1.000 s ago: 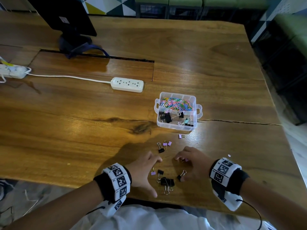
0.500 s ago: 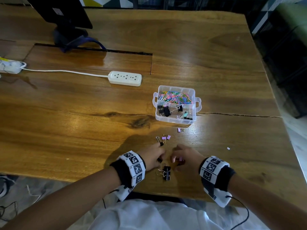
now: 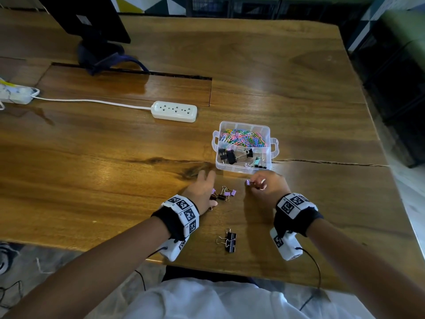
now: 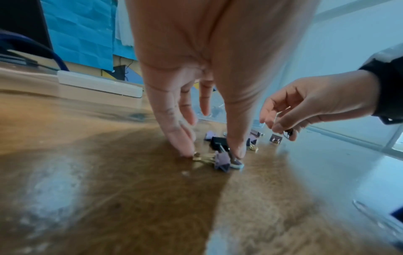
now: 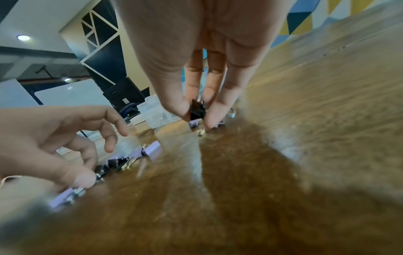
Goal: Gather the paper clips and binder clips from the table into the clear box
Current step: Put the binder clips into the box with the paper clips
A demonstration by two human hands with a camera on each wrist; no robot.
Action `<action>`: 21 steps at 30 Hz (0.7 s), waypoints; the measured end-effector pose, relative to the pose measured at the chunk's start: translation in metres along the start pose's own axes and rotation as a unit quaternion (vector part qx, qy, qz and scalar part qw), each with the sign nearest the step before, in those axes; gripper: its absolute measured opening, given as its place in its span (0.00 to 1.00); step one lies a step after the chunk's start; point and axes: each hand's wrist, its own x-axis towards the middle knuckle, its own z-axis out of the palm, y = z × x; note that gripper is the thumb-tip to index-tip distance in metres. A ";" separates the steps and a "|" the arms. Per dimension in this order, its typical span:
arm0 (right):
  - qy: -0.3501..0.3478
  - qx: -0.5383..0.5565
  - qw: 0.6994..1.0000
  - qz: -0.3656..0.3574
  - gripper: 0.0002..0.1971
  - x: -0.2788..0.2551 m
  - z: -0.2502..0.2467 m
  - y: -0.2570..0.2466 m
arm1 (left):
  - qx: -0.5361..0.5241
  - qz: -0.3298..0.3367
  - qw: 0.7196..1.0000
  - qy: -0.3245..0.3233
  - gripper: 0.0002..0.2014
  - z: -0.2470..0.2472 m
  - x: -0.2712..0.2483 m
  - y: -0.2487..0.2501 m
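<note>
The clear box stands mid-table, with coloured paper clips in its far half and binder clips in its near half. My left hand is just short of it. In the left wrist view its thumb and a finger pinch a purple binder clip against the table. To the right, my right hand pinches a black binder clip, with a small purple clip at its fingertips. Several loose purple and black clips lie between my hands. Black binder clips lie near the front edge.
A white power strip with its cable lies left of and behind the box. A dark monitor stand is at the far left. The table's front edge runs close behind my wrists.
Both hands have moved forward from the front-edge clips to just before the box. The right hand now pinches a black clip. The large black clips stayed by the front edge.
</note>
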 end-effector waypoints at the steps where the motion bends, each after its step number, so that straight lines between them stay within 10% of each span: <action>1: -0.002 -0.012 1.000 -0.007 0.11 0.002 0.001 0.000 | -0.007 -0.013 1.000 -0.005 0.31 0.001 0.001 0.000; 6: -0.062 -0.058 0.996 -0.040 0.32 0.003 0.005 -0.009 | -0.079 -0.027 0.996 -0.026 0.36 0.005 0.006 0.009; 21: -0.113 -0.162 0.980 -0.037 0.09 0.007 0.006 -0.021 | -0.036 0.055 0.997 -0.049 0.17 0.006 0.015 0.025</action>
